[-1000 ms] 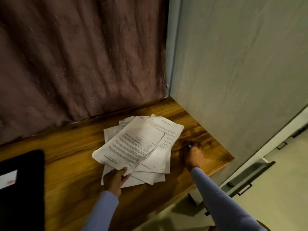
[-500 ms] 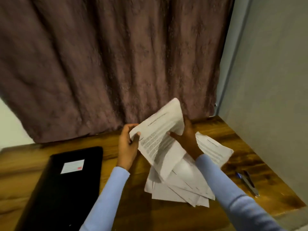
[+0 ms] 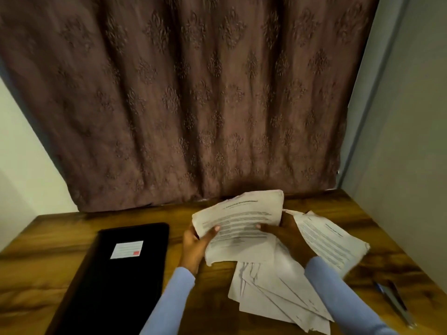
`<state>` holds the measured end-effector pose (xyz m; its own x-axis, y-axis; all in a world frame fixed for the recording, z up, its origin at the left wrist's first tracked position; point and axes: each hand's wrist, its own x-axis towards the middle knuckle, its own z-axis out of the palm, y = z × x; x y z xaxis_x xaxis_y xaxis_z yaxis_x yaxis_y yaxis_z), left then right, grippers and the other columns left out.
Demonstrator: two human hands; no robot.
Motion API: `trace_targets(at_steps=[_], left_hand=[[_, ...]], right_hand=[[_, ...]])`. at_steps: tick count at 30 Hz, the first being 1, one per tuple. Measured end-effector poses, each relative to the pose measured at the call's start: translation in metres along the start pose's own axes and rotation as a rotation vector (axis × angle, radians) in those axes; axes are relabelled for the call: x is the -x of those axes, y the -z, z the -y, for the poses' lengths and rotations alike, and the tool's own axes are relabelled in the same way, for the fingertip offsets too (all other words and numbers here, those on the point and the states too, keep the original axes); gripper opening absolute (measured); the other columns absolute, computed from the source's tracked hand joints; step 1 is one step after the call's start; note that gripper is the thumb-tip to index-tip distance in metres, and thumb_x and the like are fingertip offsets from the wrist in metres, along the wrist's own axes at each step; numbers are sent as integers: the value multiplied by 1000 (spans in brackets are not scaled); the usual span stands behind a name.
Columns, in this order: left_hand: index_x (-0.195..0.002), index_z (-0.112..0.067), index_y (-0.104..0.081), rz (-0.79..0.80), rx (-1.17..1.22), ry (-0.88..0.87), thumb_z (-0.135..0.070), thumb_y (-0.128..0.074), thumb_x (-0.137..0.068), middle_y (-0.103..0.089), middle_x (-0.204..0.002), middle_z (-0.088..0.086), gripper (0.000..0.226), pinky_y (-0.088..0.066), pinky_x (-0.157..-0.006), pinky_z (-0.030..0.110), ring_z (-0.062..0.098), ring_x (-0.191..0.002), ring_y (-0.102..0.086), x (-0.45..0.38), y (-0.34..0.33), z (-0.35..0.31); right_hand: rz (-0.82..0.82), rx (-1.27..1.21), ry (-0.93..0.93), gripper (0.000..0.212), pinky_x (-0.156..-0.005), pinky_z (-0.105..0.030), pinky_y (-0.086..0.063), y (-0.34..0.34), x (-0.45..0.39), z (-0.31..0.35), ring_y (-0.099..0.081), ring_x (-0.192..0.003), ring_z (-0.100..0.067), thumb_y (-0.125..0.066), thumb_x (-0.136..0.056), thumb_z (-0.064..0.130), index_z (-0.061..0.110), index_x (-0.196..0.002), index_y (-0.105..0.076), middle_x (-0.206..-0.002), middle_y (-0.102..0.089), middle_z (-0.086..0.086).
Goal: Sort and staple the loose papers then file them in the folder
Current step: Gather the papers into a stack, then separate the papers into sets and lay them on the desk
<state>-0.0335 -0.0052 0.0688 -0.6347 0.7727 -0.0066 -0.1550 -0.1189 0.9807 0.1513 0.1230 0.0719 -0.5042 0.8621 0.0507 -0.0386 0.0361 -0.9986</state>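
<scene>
A printed sheet is held up above the wooden table, its text facing me. My left hand grips its left edge with the thumb on top. Its right edge is pinched by my right hand. Under the hands lies a loose fan of white papers, and one more printed page sticks out to the right. A closed black folder with a white label lies flat at the left. A slim metal stapler rests near the table's right edge.
A brown patterned curtain hangs behind the table. A pale wall closes off the right side, and another pale wall stands at the left. The table's right edge runs just past the stapler.
My right hand left the stapler and took the sheet's right edge. Both hands have lifted the sheet off the pile and flattened it out facing me. The view has swung left.
</scene>
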Motion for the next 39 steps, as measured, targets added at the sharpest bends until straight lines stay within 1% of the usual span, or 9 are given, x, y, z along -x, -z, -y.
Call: trace_targets(at_steps=[3,7,11,17,24,27,32,35,39], left_hand=[[-94,-23,-64,-39,-31,59,-8,-71,-80,-69,-99,-1,21,-54,-78,27,20,-99,-65,-5,0,21],[-105,-6,-66,-18,-30,34,-9,-69,-82,-71,-99,3,23,-54,-64,15,9,-84,-70,-16,0,20],[-110,-5,-64,-45,-44,65,-13,-65,-85,-70,-105,8,26,-55,-65,18,21,-95,-68,-15,5,41],[-115,1,-60,-143,-89,87,-6,-60,-88,-67,-111,15,28,-53,-88,46,32,-99,-65,-33,21,50],[-118,-9,-59,-281,-354,217,-15,-62,-88,-63,-114,15,30,-47,-93,44,36,-106,-59,-48,71,77],[-125,-6,-54,-314,-409,253,-16,-59,-91,-60,-118,13,37,-43,-96,38,35,-114,-55,-45,80,79],[-139,-15,-38,-203,-1000,141,-25,-51,-93,-45,-139,14,49,-42,-103,39,30,-125,-47,-25,83,86],[-136,-11,-44,-126,-991,60,-11,-50,-91,-43,-141,14,46,-41,-105,38,29,-127,-45,-11,68,93],[-127,-17,-52,105,-944,-26,-11,-54,-91,-51,-134,4,37,-37,-105,22,18,-126,-47,4,26,101]], right_hand=[[-3,60,-40,37,-68,-14,-52,-7,-1,-5,-64,-95,-6,-73,-76,11,22,-109,-59,-105,-68,6],[-72,21,-14,30,-70,-15,-52,-11,-7,1,-65,-95,-9,-72,-78,10,20,-105,-63,-102,-69,5],[-80,32,-65,34,-78,-17,-47,-16,0,-17,-60,-97,-10,-64,-83,4,20,-111,-57,-107,-64,4],[-196,140,-102,48,-85,-32,-44,-37,-17,-36,-53,-102,-20,-60,-80,-8,8,-123,-46,-110,-56,-4],[-67,319,-246,46,-95,-40,-48,-91,-38,-72,-56,-109,-27,-63,-79,-7,5,-121,-49,-111,-58,-8],[33,371,-270,44,-92,-34,-47,-109,-40,-87,-56,-114,-30,-64,-81,-3,6,-122,-50,-118,-60,-13],[92,496,-271,38,-73,-8,-45,-110,-36,-100,-54,-99,-12,-63,-84,4,6,-120,-52,-105,-58,-1],[95,593,-252,39,-94,-32,-49,-100,-33,-101,-59,-111,-25,-64,-84,5,5,-121,-53,-117,-61,-10],[-31,703,-200,34,-90,-30,-48,-67,-24,-92,-60,-109,-26,-65,-85,10,5,-117,-56,-118,-62,-12]])
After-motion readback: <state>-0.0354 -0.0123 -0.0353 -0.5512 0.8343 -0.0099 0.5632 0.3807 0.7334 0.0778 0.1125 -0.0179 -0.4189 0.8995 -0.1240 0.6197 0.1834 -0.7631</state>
